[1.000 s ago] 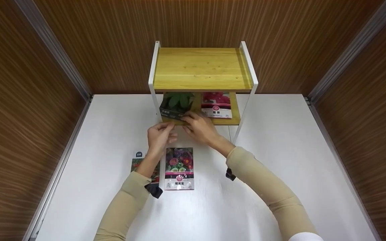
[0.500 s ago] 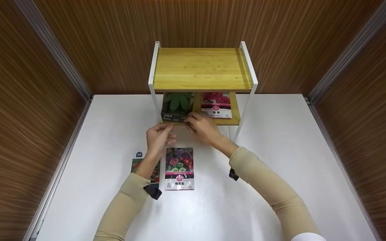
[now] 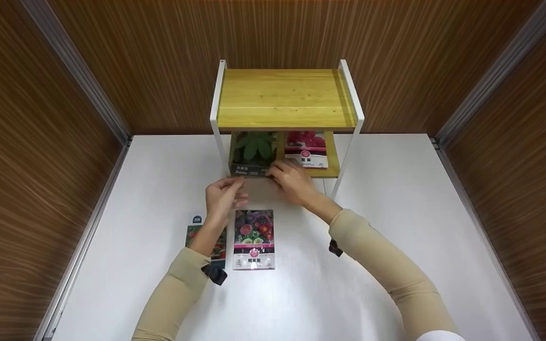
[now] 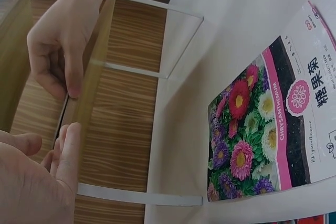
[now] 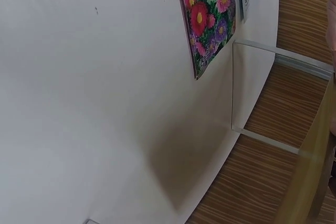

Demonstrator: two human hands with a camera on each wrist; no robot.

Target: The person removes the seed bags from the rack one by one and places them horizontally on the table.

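Observation:
A dark seed packet with a green-leaf picture (image 3: 254, 150) lies on the left part of the lower wooden shelf (image 3: 331, 171), its front edge at the shelf's front edge. My right hand (image 3: 294, 182) pinches its lower right corner, thumb at the front edge. My left hand (image 3: 221, 196) is at its lower left corner, thumb and fingers closed together around the edge. In the left wrist view, the packet shows as a thin dark line between the left hand (image 4: 39, 174) and right hand (image 4: 65, 43). A pink-flower seed packet (image 3: 306, 150) lies right of it.
A chrysanthemum seed packet (image 3: 254, 239) lies on the white table (image 3: 330, 289) before the shelf. Left of it, a packet with red pictures (image 3: 218, 248) is partly hidden under my left forearm. The upper shelf (image 3: 287, 97) overhangs the lower, between white side frames (image 3: 352, 94).
The leaf packet has turned from tilted to nearly square with the shelf edge and slid slightly right and forward. My right hand has moved a little right; my left hand has shifted slightly left.

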